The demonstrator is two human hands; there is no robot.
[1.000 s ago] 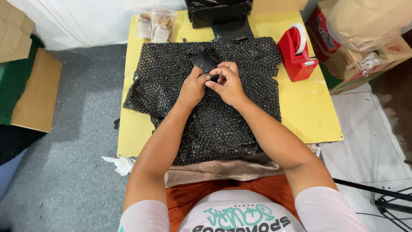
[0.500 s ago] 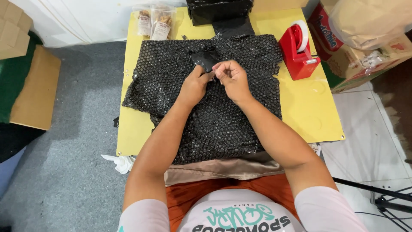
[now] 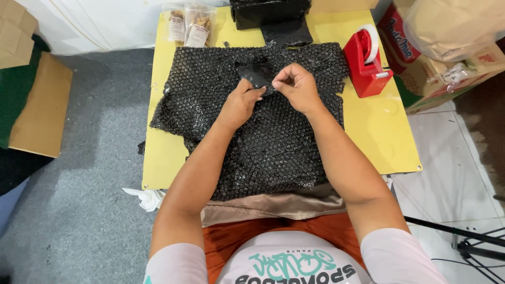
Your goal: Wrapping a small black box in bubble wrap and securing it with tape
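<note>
Toward the far edge of the yellow table (image 3: 390,138), on the black bubble wrap (image 3: 273,142), lay a small flat black packet (image 3: 254,75), its long axis roughly along that edge. The left hand (image 3: 241,102) and right hand (image 3: 296,85) met at its near-right corner, fingers pinched on it. The knuckles hid that corner. A red tape dispenser (image 3: 365,63) stood near the right edge.
</note>
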